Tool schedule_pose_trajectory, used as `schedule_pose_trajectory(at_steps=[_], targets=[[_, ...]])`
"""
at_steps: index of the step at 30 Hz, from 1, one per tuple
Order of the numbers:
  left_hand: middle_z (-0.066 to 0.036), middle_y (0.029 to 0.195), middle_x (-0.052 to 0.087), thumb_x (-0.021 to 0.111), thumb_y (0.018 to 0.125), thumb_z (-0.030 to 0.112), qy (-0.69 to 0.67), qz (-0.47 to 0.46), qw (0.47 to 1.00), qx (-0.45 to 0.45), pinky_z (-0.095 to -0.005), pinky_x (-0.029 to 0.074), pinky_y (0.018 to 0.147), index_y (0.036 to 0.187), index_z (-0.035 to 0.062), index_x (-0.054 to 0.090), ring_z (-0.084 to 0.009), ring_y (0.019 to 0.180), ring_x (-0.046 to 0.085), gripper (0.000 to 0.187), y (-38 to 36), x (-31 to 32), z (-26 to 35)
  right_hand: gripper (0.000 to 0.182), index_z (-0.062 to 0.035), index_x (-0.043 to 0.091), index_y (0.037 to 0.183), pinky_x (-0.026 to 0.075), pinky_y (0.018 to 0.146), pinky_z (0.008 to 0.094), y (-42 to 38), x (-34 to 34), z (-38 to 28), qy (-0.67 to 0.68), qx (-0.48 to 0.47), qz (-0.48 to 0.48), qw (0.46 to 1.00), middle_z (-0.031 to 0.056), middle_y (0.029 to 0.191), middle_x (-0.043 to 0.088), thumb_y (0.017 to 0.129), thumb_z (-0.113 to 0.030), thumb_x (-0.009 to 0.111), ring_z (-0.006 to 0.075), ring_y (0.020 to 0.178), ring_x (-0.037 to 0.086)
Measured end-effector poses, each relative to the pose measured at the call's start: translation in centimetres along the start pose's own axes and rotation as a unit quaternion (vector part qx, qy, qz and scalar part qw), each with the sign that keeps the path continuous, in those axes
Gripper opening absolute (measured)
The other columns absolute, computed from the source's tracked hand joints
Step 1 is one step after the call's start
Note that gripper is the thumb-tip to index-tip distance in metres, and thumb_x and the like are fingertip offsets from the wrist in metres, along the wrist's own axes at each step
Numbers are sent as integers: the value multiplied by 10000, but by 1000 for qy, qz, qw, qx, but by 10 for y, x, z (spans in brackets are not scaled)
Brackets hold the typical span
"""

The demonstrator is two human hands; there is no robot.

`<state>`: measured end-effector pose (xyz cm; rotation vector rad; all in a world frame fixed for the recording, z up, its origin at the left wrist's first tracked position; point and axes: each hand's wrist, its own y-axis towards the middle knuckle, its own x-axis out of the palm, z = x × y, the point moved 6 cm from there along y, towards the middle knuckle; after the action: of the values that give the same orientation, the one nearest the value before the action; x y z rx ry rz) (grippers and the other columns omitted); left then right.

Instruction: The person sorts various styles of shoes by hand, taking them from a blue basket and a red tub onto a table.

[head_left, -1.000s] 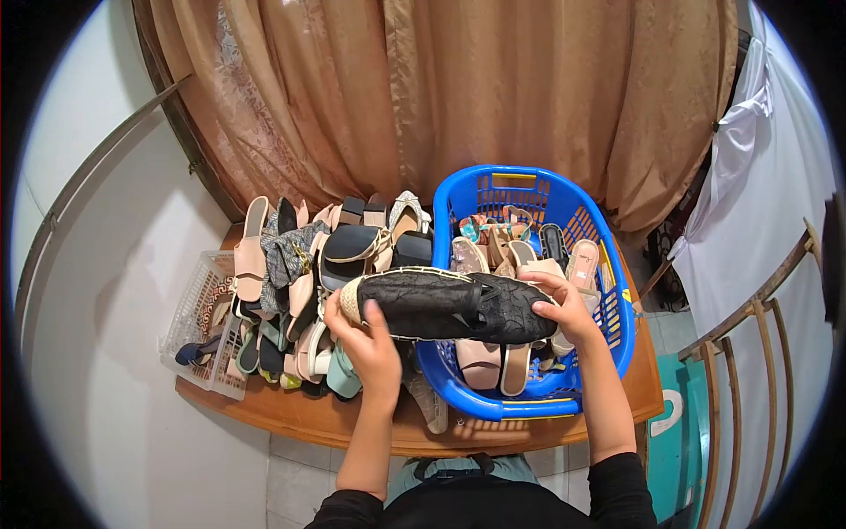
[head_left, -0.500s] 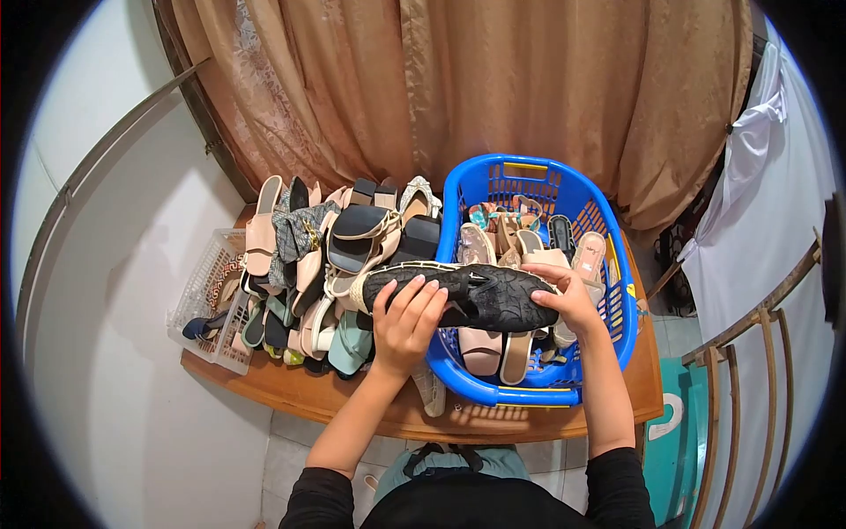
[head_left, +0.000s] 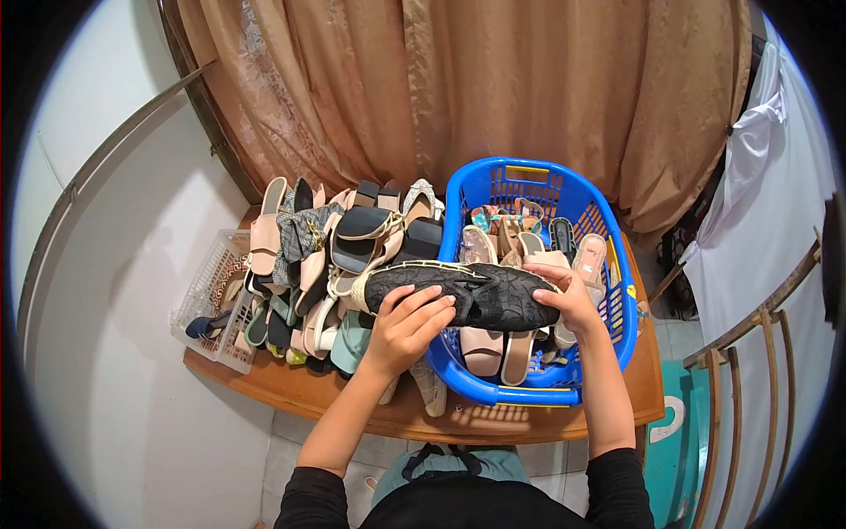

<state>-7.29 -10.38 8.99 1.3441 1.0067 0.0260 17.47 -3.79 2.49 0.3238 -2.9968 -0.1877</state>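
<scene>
A black quilted-looking espadrille (head_left: 507,298) with a pale woven sole edge lies sideways between my hands, raised above the table and the blue basket (head_left: 628,331). My left hand (head_left: 407,324) grips it near the heel end, fingers laid across its upper. At the toe end, my right hand (head_left: 566,300) pinches it with the thumb in front and fingers behind. Below and behind the shoe, the basket holds sandals, among them a beige slide (head_left: 482,351) and a pink-soled sandal (head_left: 589,256). The espadrille hides part of the basket's contents.
Left of the basket, a heap of shoes (head_left: 355,249) covers the wooden table (head_left: 291,388). A white plastic crate (head_left: 236,353) with shoes stands at the table's left end. Behind hangs a brown curtain (head_left: 529,79); a wooden rack (head_left: 767,317) is at right.
My left hand's fingers have shifted slightly right and lower along the shoe's upper. The espadrille stays almost in place, and my right hand keeps its hold.
</scene>
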Motion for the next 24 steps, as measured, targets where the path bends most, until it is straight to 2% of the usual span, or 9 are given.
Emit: schedule_pose_trajectory(at_steps=[4, 7, 10, 11, 13, 14, 17, 20, 24], targets=[[20, 1070, 642, 621, 776, 120, 30, -22, 999, 1, -358, 367, 965, 954, 125, 655, -149, 1073, 564, 181, -5, 6, -2, 553, 39, 585, 1149, 428, 920, 290, -2, 6, -1, 10, 13, -4, 1000, 117, 1108, 623, 656, -146, 756, 164, 1005, 587], [11, 1133, 631, 641, 801, 225, 68, -25, 997, -4, -383, 308, 1020, 1038, 142, 650, -172, 1121, 538, 251, -5, 5, -4, 554, 36, 583, 1156, 432, 915, 287, -1, 9, 2, 20, 19, -4, 1000, 115, 1108, 623, 662, -148, 754, 160, 999, 588], [2, 1244, 564, 620, 765, 486, 32, -102, 993, -52, -456, 193, 1076, 1168, 160, 597, -216, 1229, 447, 519, -9, 12, -10, 498, 26, 590, 1152, 461, 878, 279, -1, 10, -1, 7, 13, -5, 1000, 110, 1086, 629, 695, -93, 748, 149, 960, 596], [2, 1244, 564, 620, 765, 486, 33, -100, 993, -51, -456, 193, 1076, 1168, 160, 597, -216, 1229, 447, 519, -12, 13, -9, 497, 25, 591, 1152, 461, 878, 278, -2, 9, 1, 15, 25, -5, 1000, 111, 1100, 623, 697, -97, 747, 150, 966, 594], [28, 1301, 514, 562, 823, 420, 164, -124, 978, -20, -473, 190, 1080, 1233, 200, 555, -208, 1264, 407, 465, -17, 20, -7, 496, 25, 591, 1153, 462, 877, 276, -1, 8, 3, 23, 35, -7, 999, 112, 1114, 617, 699, -101, 745, 150, 971, 592], [50, 1299, 513, 511, 867, 314, 252, -94, 963, 3, -470, 208, 1072, 1246, 231, 546, -211, 1248, 428, 389, -21, 24, -8, 497, 23, 590, 1156, 465, 869, 274, 0, 9, 4, 6, 32, -15, 999, 119, 1134, 607, 702, -108, 742, 151, 975, 592], [67, 1283, 523, 472, 891, 217, 278, -37, 959, -24, -453, 233, 1061, 1233, 235, 557, -194, 1215, 463, 354, -20, 24, -5, 496, 6, 584, 1170, 481, 846, 276, 0, 9, 7, -15, 28, -24, 999, 123, 1150, 591, 708, -103, 729, 161, 984, 594], [68, 1236, 559, 494, 879, 216, 286, -25, 957, -39, -416, 289, 1004, 1192, 228, 591, -189, 1143, 509, 328, -20, 15, -6, 536, -7, 540, 1212, 485, 850, 291, -4, 15, 5, 69, 67, -44, 994, 123, 1096, 604, 723, -148, 706, 173, 992, 593], [58, 1181, 595, 520, 860, 191, 279, -6, 957, -80, -390, 342, 934, 1133, 209, 632, -199, 1072, 544, 296, -23, -21, 3, 684, -33, 373, 1328, 487, 856, 315, -11, 38, -14, 182, 16, -97, 978, 153, 1157, 552, 769, -348, 609, 201, 1021, 586]])
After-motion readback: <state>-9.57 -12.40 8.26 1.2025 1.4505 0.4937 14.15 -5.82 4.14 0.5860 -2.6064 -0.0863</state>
